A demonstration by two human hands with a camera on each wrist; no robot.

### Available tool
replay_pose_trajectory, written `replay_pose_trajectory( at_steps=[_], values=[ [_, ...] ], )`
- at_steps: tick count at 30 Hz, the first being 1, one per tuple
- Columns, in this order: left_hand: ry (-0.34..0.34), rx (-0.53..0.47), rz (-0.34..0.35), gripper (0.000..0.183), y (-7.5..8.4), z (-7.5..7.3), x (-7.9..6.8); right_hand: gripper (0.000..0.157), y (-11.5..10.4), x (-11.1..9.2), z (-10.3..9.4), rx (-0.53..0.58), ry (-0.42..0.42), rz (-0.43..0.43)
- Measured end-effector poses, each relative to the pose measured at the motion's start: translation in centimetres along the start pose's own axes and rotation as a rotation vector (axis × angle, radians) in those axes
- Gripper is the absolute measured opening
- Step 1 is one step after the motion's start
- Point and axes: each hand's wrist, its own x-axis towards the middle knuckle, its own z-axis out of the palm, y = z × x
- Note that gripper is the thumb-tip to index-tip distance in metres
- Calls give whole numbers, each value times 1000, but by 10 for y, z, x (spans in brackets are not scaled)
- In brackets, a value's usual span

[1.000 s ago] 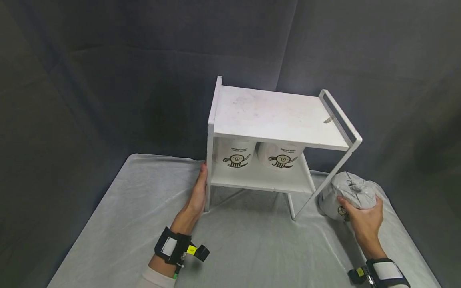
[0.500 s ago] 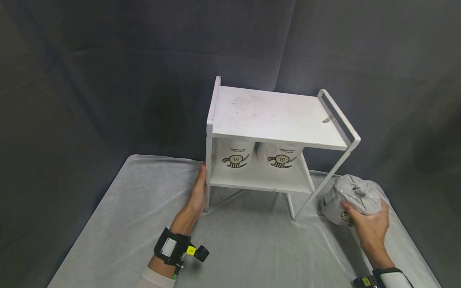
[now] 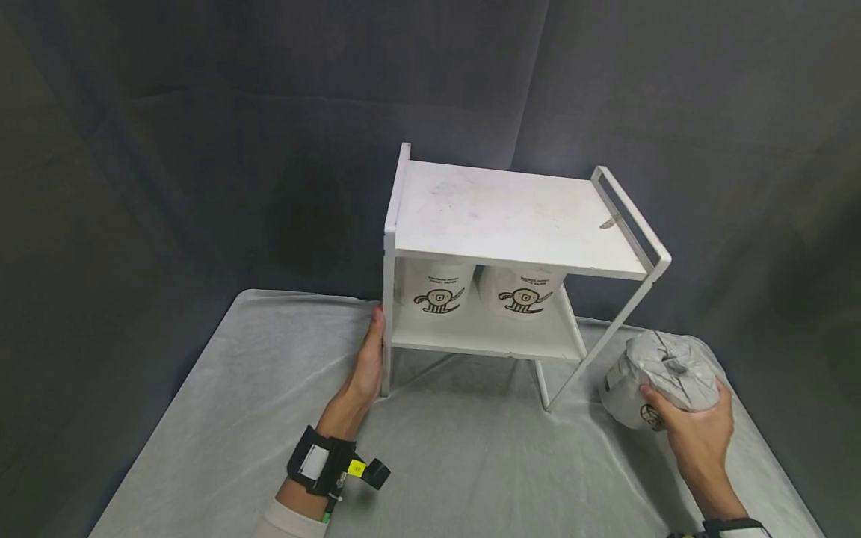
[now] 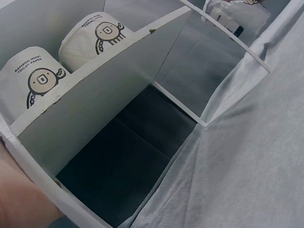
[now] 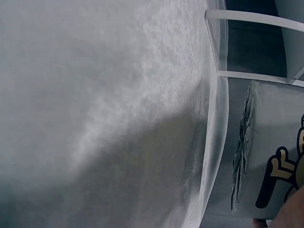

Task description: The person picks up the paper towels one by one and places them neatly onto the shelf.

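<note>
My left hand (image 3: 362, 370) rests against the left side of a white two-tier shelf (image 3: 511, 213), thumb up along its front leg; the other fingers are hidden. Two wrapped toilet rolls, one on the left (image 3: 440, 288) and one on the right (image 3: 527, 293), stand side by side on the lower tier with printed dog figures facing front. To the right of the shelf, my right hand (image 3: 702, 437) grips a third wrapped toilet roll (image 3: 622, 392), thumb on its near side. The right wrist view shows that roll (image 5: 268, 123) held tilted above the tabletop, its crinkled end facing down.
A pale cloth covers the table (image 3: 471, 471), and dark grey drapes (image 3: 269, 149) hang behind and around it. The shelf's slanted right leg (image 3: 608, 336) stands between the lower tier and the held roll. The upper tier carries smudges and a worn spot near its right rail.
My right hand has moved slightly to the right and closer to me, carrying the toilet roll. My left hand stays at the shelf's side, and the two shelved rolls keep their places.
</note>
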Motion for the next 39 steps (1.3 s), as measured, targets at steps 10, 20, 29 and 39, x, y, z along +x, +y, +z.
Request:
replay_pose_trajectory(
  at_steps=[10,20,29,39],
  values=[
    [19,-7,-6,91,0,0,-1,95,-3,-16,-9,20,-12,-41],
    [9,-21,9,86,-2,0,-2,89,-11,-29,-19,25,-19,-63],
    [12,-10,-3,89,0,1,-1,91,-21,-40,-28,19,-27,-34],
    [25,-18,-1,88,-2,0,0,98,-43,-55,-43,-32,-51,-27]
  ],
)
